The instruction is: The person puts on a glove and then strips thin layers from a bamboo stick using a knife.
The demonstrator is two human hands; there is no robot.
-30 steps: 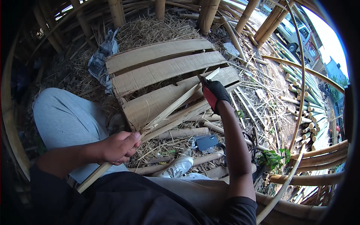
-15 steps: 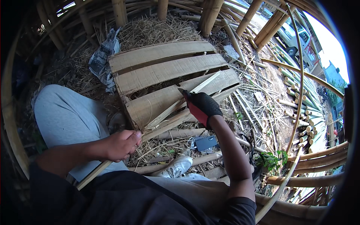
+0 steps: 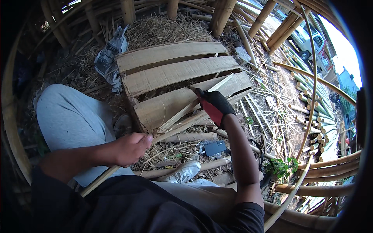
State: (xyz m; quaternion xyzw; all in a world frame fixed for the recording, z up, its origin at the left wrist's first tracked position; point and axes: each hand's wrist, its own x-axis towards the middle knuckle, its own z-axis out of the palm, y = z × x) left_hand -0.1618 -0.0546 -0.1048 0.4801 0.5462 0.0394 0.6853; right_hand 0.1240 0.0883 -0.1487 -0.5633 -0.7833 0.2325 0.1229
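Observation:
My bare left hand (image 3: 133, 149) is closed around a long bamboo strip (image 3: 101, 179), which slants up from beside my hip across the front of a low slatted bench. Just beyond this hand the strip is frayed and parted into thinner lengths (image 3: 176, 117). My right hand (image 3: 216, 108), in a black and red glove, is closed on a knife whose dark blade tip (image 3: 192, 89) sticks out past the fingers; its handle is hidden. A pale split end (image 3: 222, 82) of bamboo shows beyond the glove, over the front slat.
The low bench of wide slats (image 3: 180, 73) stands before me on straw and shavings. A phone (image 3: 214, 148) with a white cable lies near my shoe (image 3: 186, 171). Crumpled paper (image 3: 110, 58) is at left. Bamboo poles (image 3: 320, 128) are stacked at right; a bent pole (image 3: 311, 97) arches nearby.
The whole view has shifted slightly, so the bench and both hands sit a little farther right. Both hands keep their hold, and the bamboo looks much the same.

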